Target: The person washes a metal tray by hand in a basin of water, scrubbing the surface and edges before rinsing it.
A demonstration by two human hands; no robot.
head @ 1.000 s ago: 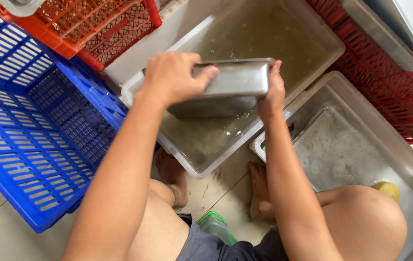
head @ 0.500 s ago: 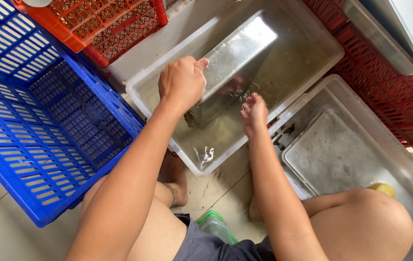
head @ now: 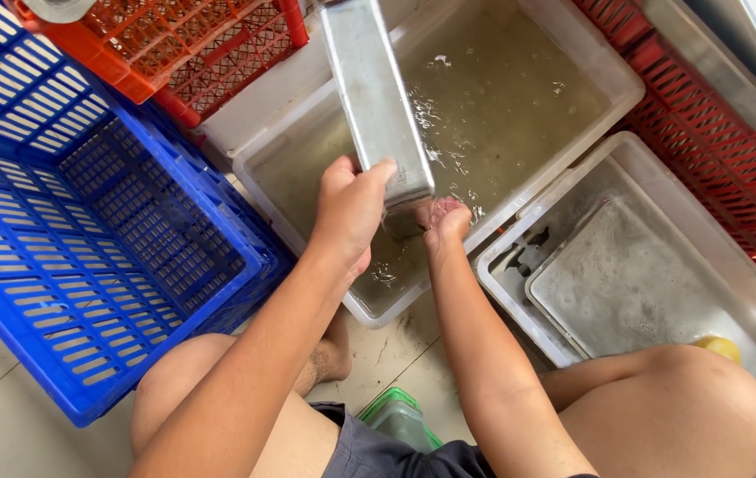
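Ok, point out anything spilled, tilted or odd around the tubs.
Nothing looks spilled or broken. The metal tray is tilted on end, held by both hands over the tub of murky water, which is splashing. The neighbouring tub is foamy.

Two hands show: the left hand (head: 349, 208) and the right hand (head: 445, 219), at the centre of the frame. There is one metal tray (head: 376, 96), top centre. Two clear plastic tubs hold water: the murky tub (head: 612, 66) upper centre and the soapy tub (head: 732, 292) at right. One blue crate (head: 86, 265) fills the left. Orange-red crates number two, perhaps more: one upper left (head: 165, 44), one upper right (head: 732, 142).
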